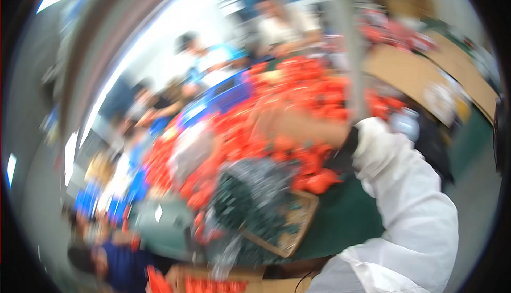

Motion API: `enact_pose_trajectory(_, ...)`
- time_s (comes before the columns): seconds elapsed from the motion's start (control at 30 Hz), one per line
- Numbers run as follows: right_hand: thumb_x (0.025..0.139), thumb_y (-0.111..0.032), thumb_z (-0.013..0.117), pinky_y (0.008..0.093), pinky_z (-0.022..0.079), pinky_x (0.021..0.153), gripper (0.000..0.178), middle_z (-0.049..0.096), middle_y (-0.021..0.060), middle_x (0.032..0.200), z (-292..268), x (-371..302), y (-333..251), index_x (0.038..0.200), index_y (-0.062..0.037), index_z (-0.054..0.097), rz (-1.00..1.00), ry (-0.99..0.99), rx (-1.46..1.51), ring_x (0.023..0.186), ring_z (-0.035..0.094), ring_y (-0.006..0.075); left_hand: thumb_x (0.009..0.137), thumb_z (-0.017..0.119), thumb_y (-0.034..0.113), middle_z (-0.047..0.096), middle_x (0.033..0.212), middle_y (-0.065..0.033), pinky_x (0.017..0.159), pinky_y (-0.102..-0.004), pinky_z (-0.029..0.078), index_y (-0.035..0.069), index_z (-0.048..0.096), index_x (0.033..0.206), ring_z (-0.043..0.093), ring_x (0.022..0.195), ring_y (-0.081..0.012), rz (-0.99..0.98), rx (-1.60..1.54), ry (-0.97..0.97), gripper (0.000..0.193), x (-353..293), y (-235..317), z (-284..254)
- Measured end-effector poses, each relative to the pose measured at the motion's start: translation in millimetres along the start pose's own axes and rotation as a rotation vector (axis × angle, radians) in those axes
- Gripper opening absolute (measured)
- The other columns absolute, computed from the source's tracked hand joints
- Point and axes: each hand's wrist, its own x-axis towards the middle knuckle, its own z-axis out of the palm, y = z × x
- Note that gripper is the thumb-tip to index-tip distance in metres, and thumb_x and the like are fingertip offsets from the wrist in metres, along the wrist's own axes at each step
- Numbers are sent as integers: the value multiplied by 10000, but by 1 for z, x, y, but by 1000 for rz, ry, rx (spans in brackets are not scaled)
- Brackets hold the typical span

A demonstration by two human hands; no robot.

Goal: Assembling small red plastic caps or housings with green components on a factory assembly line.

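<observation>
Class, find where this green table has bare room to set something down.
Free: the dark green tabletop between the brown cardboard tray and the white cloth sleeve. Crowded: around the blurred right hand, where shiny orange-red pieces are heaped.

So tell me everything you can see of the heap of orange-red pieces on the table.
The heap of orange-red pieces is a broad, loose spread of many bright, glossy, plastic-looking pieces; motion blur hides their exact shapes. It covers much of the dark green table. A blue bin stands at its far left part, and a pale, translucent bag appears to lie on its left side. Dark green pieces sit by its near edge. The right hand is over it; whether they touch is unclear.
</observation>
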Motion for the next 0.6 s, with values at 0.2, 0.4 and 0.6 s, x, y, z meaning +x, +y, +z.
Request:
enact_pose_trajectory(0.2,769,-187,558,345,474,603,158,590,136,691,-26,-113,-161,756,-31,582,530,-644,-25,634,580,273,857,412,315,584,1042,-130,744,-356,489,-21,427,1222,573,852,-237,-603,-178,-676,496,85,-191,110)
enact_pose_trajectory(0.4,708,-295,699,348,465,604,364,609,114,726,-133,-227,-163,929,-29,586,1338,195,-796,669,599,277,856,396,323,581,1057,-127,759,-368,488,-21,435,1221,575,868,-243,-962,-233,-933,503,92,-207,61)
enact_pose_trajectory(0.6,456,-188,822,410,384,922,933,454,177,1201,-118,-302,-137,1283,-133,394,1303,153,-1520,1094,449,349,822,467,286,567,1098,-151,774,-402,507,-40,487,1154,577,943,-251,-559,103,-420,465,-18,-69,31)
